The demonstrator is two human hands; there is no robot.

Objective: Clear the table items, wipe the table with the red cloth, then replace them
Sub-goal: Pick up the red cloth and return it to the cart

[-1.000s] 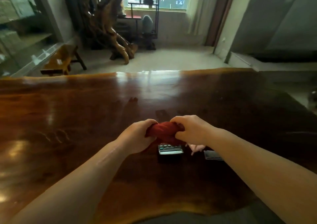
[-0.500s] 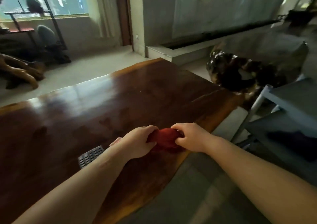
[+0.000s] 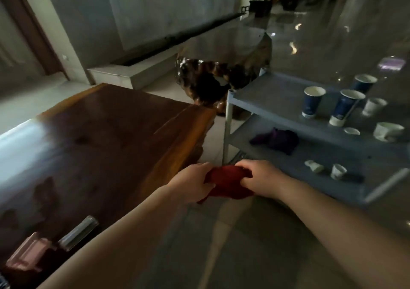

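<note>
The bunched red cloth [image 3: 228, 183] hangs in the air between the table's right end and a grey shelf. My left hand [image 3: 192, 183] grips its left side and my right hand [image 3: 261, 179] grips its right side. The dark glossy wooden table [image 3: 106, 133] fills the left of the view. At its near corner lie a pink flat item [image 3: 28, 253] and a silver-grey flat item [image 3: 78, 232]. Blue paper cups [image 3: 312, 101] and small white cups [image 3: 338, 171] stand on the grey shelf.
The grey two-tier shelf [image 3: 277, 98] stands right of the table, with a purple cloth [image 3: 277, 140] on its lower tier. A dark carved wood root piece [image 3: 210, 82] sits beyond the table's end. Tiled floor lies below my arms.
My view has swung to the right, from the table's middle to its right end and the shelf. Both hands have carried the red cloth off the tabletop towards the shelf.
</note>
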